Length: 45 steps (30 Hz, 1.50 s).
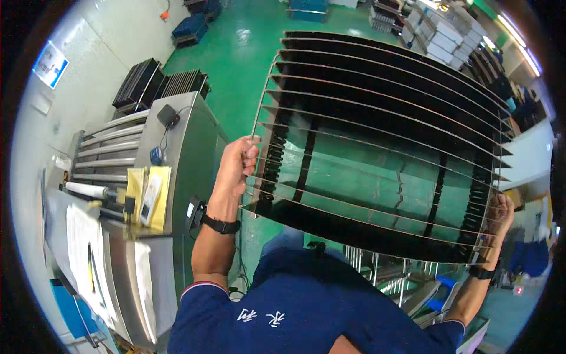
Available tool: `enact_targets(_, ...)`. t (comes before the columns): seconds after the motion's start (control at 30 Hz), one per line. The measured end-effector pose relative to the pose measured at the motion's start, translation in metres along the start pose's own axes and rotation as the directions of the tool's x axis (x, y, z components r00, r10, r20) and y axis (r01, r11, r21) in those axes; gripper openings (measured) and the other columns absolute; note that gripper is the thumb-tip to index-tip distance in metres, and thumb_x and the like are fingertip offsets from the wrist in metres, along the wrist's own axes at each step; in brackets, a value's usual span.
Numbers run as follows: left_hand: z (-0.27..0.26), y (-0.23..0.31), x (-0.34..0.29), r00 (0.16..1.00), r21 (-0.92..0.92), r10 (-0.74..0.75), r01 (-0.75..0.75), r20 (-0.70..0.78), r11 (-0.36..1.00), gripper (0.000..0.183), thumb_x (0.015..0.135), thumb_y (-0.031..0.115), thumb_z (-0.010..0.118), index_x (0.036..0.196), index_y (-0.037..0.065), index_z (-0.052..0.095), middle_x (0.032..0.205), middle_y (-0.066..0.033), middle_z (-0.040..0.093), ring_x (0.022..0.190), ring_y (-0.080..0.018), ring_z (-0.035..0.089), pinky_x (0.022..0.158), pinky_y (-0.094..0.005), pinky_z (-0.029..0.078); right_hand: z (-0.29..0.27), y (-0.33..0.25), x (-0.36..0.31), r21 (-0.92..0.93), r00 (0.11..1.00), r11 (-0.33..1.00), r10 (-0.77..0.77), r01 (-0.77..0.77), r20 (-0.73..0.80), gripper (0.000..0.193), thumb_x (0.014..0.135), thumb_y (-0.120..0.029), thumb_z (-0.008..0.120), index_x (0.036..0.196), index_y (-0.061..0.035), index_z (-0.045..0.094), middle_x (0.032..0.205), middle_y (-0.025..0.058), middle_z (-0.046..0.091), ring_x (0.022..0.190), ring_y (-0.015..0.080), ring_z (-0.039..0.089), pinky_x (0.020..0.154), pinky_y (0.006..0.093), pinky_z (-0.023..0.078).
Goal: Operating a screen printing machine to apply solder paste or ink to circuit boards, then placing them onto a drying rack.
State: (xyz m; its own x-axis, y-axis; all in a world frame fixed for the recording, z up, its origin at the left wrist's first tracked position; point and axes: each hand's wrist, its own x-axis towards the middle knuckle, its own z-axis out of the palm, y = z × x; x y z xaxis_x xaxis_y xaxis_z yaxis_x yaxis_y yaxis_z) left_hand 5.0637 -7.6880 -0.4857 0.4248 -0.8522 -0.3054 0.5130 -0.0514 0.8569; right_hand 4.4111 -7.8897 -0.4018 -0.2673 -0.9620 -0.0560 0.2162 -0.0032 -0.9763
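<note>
The black rack (348, 235) (slotted) spans between left grip (237, 162) and right grip (500, 217).

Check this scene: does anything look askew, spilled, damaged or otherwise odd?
A thin, jagged dark line shows within the rectangular, black, slotted rack between the bare left hand and right hand; it looks odd beside the straight black strip, but may be only a reflection.

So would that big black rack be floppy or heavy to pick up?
The black rack probably feels stiff: held at its sides, it shows no obvious sag. It's maybe heavy, with many sheets inside. Those look thin, so might break.
</note>
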Motion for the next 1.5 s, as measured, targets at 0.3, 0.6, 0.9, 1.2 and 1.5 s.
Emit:
enact_targets(0.3, -0.004, 0.066, 0.212, 0.987, 0.04, -0.014, 0.021, -0.159, 0.999, 0.019, 0.08, 0.019, 0.052, 0.092, 0.004, 0.055, 0.062, 0.0069, 0.042, 0.048, -0.0015, 0.03, 0.04, -0.0179, 0.02, 0.198, 0.07, 0.187, -0.135, 0.933, 0.976, 0.205, -0.171, 0.296, 0.028, 0.09, -0.04, 0.045, 0.094, -0.0132, 0.052, 0.073, -0.0041, 0.047, 0.049, 0.0024, 0.037, 0.037, 0.0162, 0.024)
enact_targets(0.6, -0.06, 0.142, 0.399, 0.928, -0.017, 0.112, -0.126, -0.356, 0.992, 0.021, 0.079, 0.02, 0.052, 0.092, 0.004, 0.058, 0.062, 0.0064, 0.042, 0.047, -0.0015, 0.03, 0.039, -0.0179, 0.019, 0.547, 0.114, 0.371, -0.147, 0.794, 0.97, 0.245, -0.196, 0.557, 0.023, 0.09, -0.033, 0.048, 0.088, -0.0109, 0.048, 0.074, -0.0024, 0.046, 0.048, 0.0021, 0.033, 0.039, 0.016, 0.024)
enact_targets(0.9, -0.158, 0.222, 0.523, 0.759, -0.095, 0.165, -0.286, -0.63, 0.953, 0.021, 0.074, 0.018, 0.051, 0.086, 0.003, 0.059, 0.059, 0.0066, 0.039, 0.046, -0.0028, 0.028, 0.04, -0.0204, 0.02, 0.88, 0.185, 0.5, -0.147, 0.475, 0.96, 0.247, -0.237, 0.845, 0.021, 0.09, -0.03, 0.048, 0.087, -0.009, 0.049, 0.074, -0.0003, 0.047, 0.052, 0.0049, 0.038, 0.04, 0.0152, 0.029)
enact_targets(1.2, -0.261, 0.267, 0.631, 0.643, -0.122, 0.13, -0.333, -0.755, 0.935, 0.018, 0.082, 0.021, 0.051, 0.085, 0.004, 0.058, 0.065, 0.0057, 0.041, 0.049, -0.0023, 0.03, 0.041, -0.0185, 0.021, 1.16, 0.331, 0.591, -0.084, 0.355, 0.988, 0.033, 0.13, 0.934, 0.013, 0.09, -0.012, 0.047, 0.098, -0.0025, 0.051, 0.092, 0.0049, 0.055, 0.081, 0.012, 0.054, 0.065, 0.0197, 0.046)
enact_targets(1.5, -0.335, 0.358, 0.684, 0.367, -0.094, 0.077, -0.427, -0.927, 0.899, 0.019, 0.083, 0.022, 0.054, 0.092, 0.005, 0.057, 0.062, 0.0061, 0.045, 0.046, -0.0014, 0.034, 0.037, -0.0153, 0.024, 1.487, 0.393, 0.525, -0.308, 0.176, 0.95, 0.313, -0.054, 0.933, 0.021, 0.08, -0.01, 0.053, 0.1, -0.0042, 0.058, 0.091, 0.0045, 0.056, 0.079, 0.0133, 0.052, 0.067, 0.027, 0.043)
